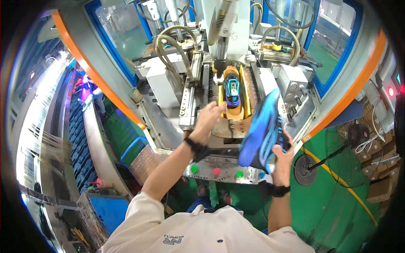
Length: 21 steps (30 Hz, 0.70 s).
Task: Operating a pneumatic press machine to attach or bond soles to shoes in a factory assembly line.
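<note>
Shoe [258, 135] in bright blue shading to violet, with black and pale-blue parts along one side, sits in the right hand [282, 163], raised at a slant before the right front of a grey-and-white machine with orange-edged posts [90, 69]. That hand grasps the near end, thumb on one side and fingers wrapped round the other, while the far end points up and away. The left hand [207, 119] is released, its fingers loosely spread, with the fingertips just beside a second, black-and-blue shoe with a bright light-blue collar [232, 85]; whether they touch it, I cannot tell. This second one lies in the middle of the machine, opening upward, in a yellow cradle [236, 113] between upright yellow side plates, just beside a vertical metal rod [221, 52]. Below, the front panel carries green and red round buttons [216, 171]. As a judgement, the held piece should be light and hardly fragile, with a soft upper that gives under pressure and a firmer, springy sole; its smooth side could slip a little. The near end, pinched across both sides, looks a sound place to grip without squashing the upper.
</note>
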Each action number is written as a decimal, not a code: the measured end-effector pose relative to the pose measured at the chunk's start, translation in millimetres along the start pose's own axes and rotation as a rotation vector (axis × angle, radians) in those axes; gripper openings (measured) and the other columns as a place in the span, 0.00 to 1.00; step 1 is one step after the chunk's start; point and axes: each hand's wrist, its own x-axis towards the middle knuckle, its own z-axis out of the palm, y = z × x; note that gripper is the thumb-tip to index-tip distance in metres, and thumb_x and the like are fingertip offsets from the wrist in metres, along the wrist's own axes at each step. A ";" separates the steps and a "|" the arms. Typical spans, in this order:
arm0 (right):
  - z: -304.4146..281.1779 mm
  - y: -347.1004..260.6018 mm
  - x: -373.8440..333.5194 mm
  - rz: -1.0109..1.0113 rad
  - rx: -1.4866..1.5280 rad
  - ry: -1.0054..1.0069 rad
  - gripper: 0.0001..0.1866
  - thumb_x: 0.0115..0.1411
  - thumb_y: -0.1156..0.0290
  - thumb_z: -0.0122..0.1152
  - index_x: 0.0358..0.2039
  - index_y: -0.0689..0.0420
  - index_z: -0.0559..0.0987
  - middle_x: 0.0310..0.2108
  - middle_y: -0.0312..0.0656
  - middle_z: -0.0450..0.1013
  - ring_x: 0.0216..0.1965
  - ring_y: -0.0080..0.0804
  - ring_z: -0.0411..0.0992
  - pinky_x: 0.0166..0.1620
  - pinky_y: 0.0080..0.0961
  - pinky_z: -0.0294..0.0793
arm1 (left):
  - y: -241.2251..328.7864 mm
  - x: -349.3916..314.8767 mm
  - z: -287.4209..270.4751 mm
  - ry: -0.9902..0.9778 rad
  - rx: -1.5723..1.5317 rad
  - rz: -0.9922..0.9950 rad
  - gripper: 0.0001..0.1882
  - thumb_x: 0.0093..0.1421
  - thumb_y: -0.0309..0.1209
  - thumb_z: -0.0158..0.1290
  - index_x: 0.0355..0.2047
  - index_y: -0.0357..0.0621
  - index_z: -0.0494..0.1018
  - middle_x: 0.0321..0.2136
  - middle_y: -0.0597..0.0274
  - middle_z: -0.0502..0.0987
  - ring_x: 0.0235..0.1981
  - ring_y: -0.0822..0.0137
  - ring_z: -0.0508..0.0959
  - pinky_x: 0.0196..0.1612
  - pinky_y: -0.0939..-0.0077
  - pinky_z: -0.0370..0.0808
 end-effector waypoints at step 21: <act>94.6 -46.8 259.2 -0.175 -1.094 -0.004 0.28 0.39 0.63 0.69 0.41 0.66 0.76 0.29 0.44 0.75 0.29 0.28 0.71 0.36 0.22 0.72 | -13.4 114.1 -75.6 -0.121 -0.684 -0.409 0.15 0.60 0.29 0.57 0.44 0.35 0.73 0.39 0.55 0.79 0.36 0.65 0.80 0.40 0.73 0.79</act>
